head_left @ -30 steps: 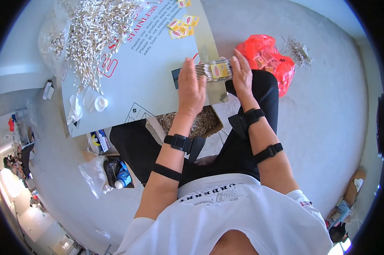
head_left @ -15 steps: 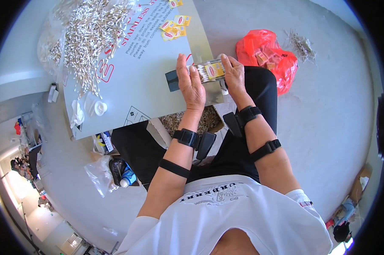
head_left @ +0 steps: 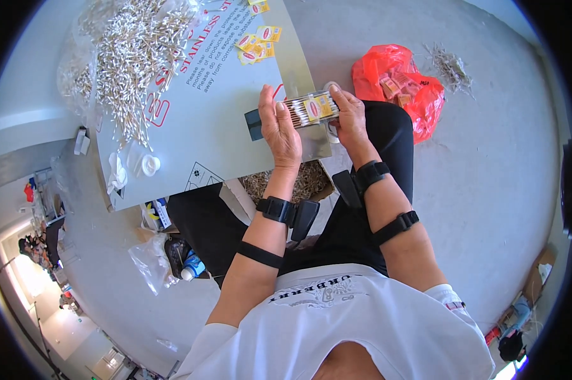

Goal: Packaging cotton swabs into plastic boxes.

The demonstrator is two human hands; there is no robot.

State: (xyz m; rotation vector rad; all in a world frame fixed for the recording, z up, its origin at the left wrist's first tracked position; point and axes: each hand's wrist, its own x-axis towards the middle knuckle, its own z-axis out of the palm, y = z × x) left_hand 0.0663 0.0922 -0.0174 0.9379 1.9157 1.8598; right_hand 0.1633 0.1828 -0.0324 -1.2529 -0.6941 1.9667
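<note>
Above the table's right edge, a clear pack of cotton swabs with a yellow label card lies sideways between my hands. My right hand grips its right end, thumb on top. At the other end, my left hand has its thumb on the pack and its fingers held upright beside it. A dark flat piece sticks out to the left behind my left hand; its far part is hidden there. More yellow label cards lie scattered on the table beyond.
A large heap of loose cotton swabs in clear plastic covers the far left of the table. Near its left corner sits a small white round container. A box of swabs stands below the edge. A red bag lies right.
The pack has tilted slightly and shifted a little to the right in my hands. My left hand has moved slightly left and down, uncovering more swabs.
</note>
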